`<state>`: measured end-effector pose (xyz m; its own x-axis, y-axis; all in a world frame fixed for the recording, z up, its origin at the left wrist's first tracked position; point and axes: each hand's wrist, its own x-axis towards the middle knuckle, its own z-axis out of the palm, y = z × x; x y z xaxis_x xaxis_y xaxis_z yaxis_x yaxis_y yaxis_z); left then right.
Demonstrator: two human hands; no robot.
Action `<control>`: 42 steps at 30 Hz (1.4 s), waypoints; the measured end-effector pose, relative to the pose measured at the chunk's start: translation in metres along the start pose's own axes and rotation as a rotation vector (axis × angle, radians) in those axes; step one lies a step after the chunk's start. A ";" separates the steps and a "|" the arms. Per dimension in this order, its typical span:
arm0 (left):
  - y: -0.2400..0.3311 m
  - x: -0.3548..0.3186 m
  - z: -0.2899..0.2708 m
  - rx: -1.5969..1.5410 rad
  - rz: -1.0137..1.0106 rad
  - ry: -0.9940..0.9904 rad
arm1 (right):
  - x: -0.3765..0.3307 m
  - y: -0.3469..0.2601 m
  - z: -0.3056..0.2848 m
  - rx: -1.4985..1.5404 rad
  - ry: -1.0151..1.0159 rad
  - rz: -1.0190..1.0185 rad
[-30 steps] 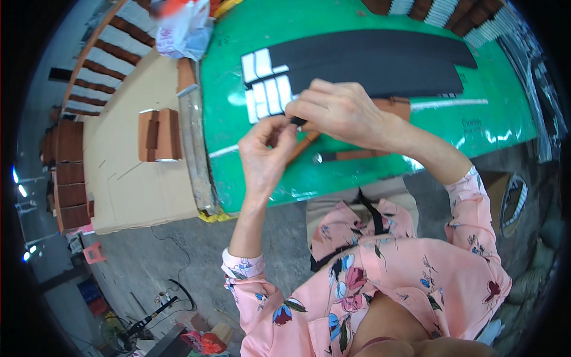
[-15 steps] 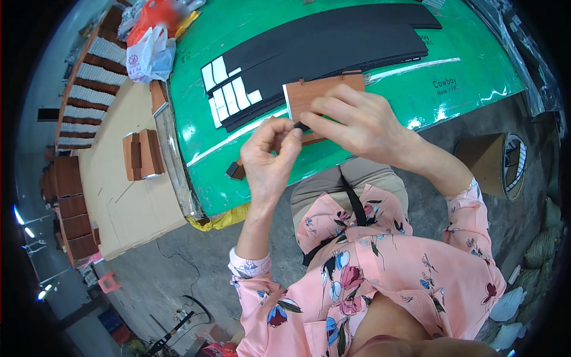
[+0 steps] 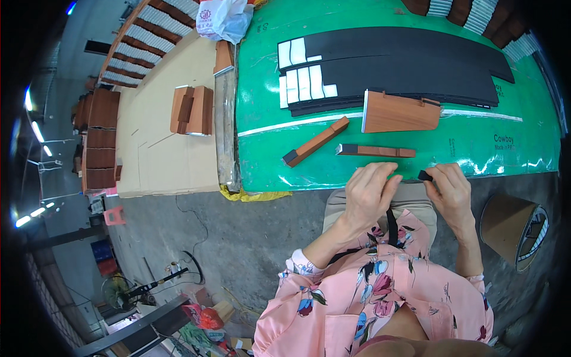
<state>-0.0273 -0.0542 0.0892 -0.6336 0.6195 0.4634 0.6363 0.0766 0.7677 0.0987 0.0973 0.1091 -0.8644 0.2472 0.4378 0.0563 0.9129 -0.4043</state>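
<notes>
One black piece sat nearer than the brown panel, right hand pinching its end, likely to leave its tip clear; left hand loosely curled, seemingly empty. Brown bars lay before the panel, perhaps for reach; black sheets beyond.

White bag at far left of green bench. Yellow plastic below bench's near left corner. On grey floor, off right, brown bin. Lower left: pink stool, fan, red bag. Lit tube lamps along far left.
</notes>
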 end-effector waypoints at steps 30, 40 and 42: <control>-0.031 -0.029 0.028 0.242 0.180 -0.090 | -0.046 0.051 0.089 1.666 0.337 0.731; -0.054 -0.036 0.036 0.449 0.191 -0.084 | -0.032 0.045 0.081 1.317 0.231 0.813; -0.059 -0.038 0.038 0.486 0.190 -0.109 | -0.022 0.039 0.067 1.180 0.192 0.821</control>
<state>-0.0238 -0.0522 0.0093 -0.4546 0.7332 0.5056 0.8822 0.2925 0.3690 0.0865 0.1062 0.0301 -0.7074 0.6841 -0.1775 -0.0250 -0.2752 -0.9611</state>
